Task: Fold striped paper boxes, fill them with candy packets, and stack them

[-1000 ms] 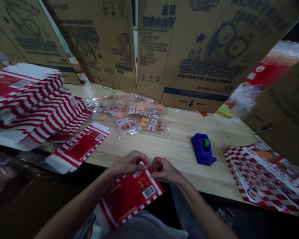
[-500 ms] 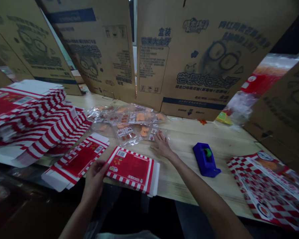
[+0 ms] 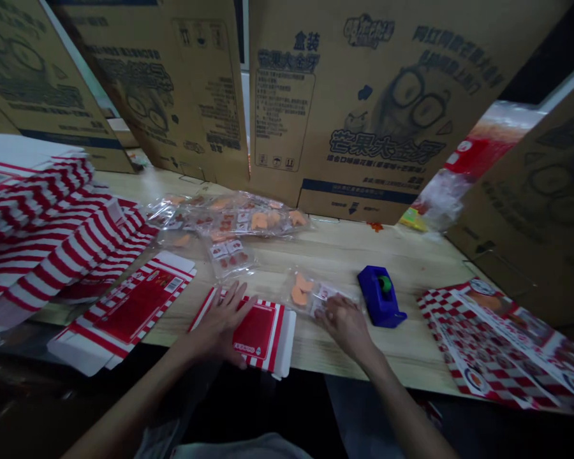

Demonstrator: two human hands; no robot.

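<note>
My left hand [image 3: 223, 319] lies flat with fingers spread on a folded red-and-white striped carton [image 3: 263, 328] at the table's front edge. My right hand [image 3: 343, 322] is closed on the near end of a clear plastic packet [image 3: 310, 292] holding orange pieces and small red labels. The packet rests on the table just left of a blue tape dispenser [image 3: 379, 296].
More clear packets [image 3: 232, 223] lie further back. Another flat carton [image 3: 124, 306] and a tall pile of striped cartons [image 3: 43, 223] are at the left. Checkered printed sheets [image 3: 497, 344] lie at the right. Brown shipping boxes [image 3: 363, 108] wall the wooden table [image 3: 344, 252].
My right hand has drawn one packet from the heap toward the front edge. My left hand moved from the carton's left edge to flat on top of it.
</note>
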